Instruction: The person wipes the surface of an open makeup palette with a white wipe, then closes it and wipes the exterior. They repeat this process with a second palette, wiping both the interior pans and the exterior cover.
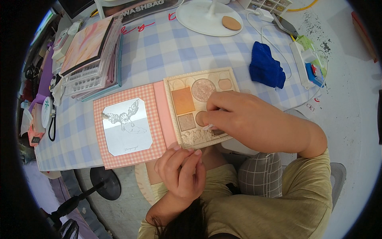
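An eyeshadow palette lies unfolded near the table's front edge, its cream pan tray (199, 140) on the right and its pink gingham lid (100, 119) on the left. Set in the lid is a mirror (127, 128) with a winged figure drawn on it. Over the tray's right part, my right hand (235, 116) pinches something small and whitish, perhaps a cotton swab, mostly hidden by the fingers. My left hand (183, 170), fingers curled, is at the tray's lower edge; whether its fingertips touch the tray or hold anything cannot be told.
Stacked clear cases of false lashes (89, 74) stand at the back left. Behind the palette is a round white stand base (206, 19) with a tan sponge (231, 23). A blue cloth (265, 65), white cables and a power strip (301, 65) lie to the right.
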